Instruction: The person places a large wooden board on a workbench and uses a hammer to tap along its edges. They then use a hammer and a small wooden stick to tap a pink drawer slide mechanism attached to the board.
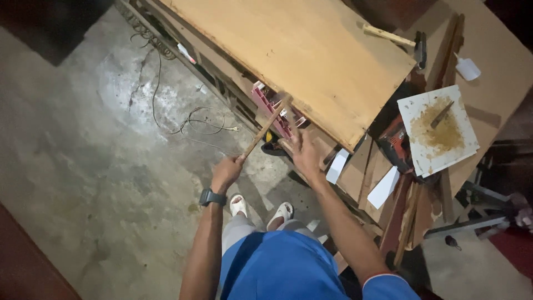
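Overhead, the left hand (226,173) clamps a long pale wooden stick (266,126), slanting up-right toward a pink plastic tray (270,106); the right hand (304,151), fingers spread and empty, hovers nearer the tray.

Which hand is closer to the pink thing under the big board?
The right hand, probably. Its fingers spread open right beside the pink tray. The left hand is farther back, gripping the end of a wooden stick, so it is busy.
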